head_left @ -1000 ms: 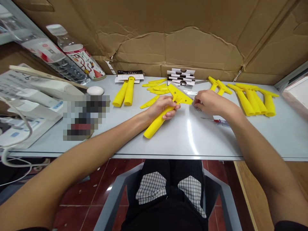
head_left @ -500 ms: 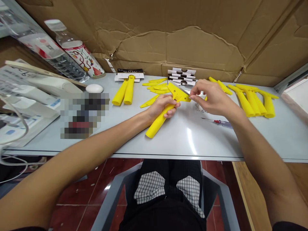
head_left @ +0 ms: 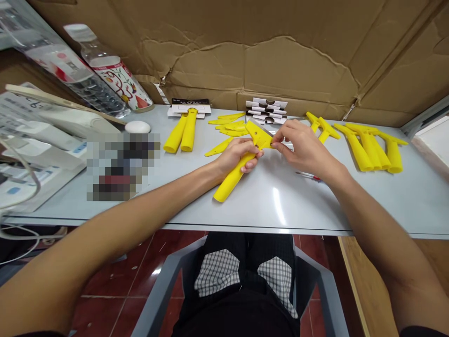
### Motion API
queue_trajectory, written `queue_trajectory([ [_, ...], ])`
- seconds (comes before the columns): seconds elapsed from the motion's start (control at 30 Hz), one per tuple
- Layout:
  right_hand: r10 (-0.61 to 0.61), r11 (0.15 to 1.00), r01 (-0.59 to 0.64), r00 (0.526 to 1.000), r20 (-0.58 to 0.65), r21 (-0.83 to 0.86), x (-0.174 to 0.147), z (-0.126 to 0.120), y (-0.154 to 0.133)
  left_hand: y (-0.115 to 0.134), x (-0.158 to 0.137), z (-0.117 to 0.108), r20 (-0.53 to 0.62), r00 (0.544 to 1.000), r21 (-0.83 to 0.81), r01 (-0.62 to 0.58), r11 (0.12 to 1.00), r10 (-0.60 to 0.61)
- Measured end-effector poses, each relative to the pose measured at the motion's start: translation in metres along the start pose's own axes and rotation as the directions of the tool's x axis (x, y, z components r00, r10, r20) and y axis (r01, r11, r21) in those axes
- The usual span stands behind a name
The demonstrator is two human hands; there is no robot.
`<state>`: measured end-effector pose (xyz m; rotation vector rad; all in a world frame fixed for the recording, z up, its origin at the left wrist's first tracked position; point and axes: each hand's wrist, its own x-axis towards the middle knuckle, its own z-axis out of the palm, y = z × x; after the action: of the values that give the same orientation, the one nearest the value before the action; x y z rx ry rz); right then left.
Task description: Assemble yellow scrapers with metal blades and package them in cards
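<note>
My left hand (head_left: 242,154) is wrapped round the neck of a yellow scraper (head_left: 231,180), whose hollow handle slants down toward the table's front edge. A thin metal blade lies along the top of its wide head. At the right end of that head, the fingertips of my right hand (head_left: 293,142) are pinched together; whatever small thing may be between them is hidden. Under my right wrist a screwdriver (head_left: 308,176) lies on the table, its handle covered by the forearm. Loose yellow head plates (head_left: 231,126) lie just behind the scraper.
Several yellow scraper handles (head_left: 372,147) lie at the right. Two more (head_left: 188,131) with black-and-white cards rest at back left. A stack of white cards (head_left: 267,110) stands against the cardboard (head_left: 298,65). Bottles (head_left: 119,79), a white oval object (head_left: 137,127) and boxes crowd the left side.
My right hand has shifted slightly left along the scraper head, its fingers closer to the neck. Its forearm now covers more of the screwdriver. My left hand keeps its hold.
</note>
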<state>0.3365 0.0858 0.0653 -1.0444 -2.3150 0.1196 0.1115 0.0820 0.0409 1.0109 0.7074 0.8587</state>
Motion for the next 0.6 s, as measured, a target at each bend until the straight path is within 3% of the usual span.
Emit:
queue_trajectory([
  [0.6, 0.118, 0.989, -0.109, 0.988, -0.094, 0.099, 0.0055, 0.0051, -0.0076, -0.0002, -0.0003, 0.0010, -0.046, 0.998, -0.118, 0.032, 0.992, -0.038],
])
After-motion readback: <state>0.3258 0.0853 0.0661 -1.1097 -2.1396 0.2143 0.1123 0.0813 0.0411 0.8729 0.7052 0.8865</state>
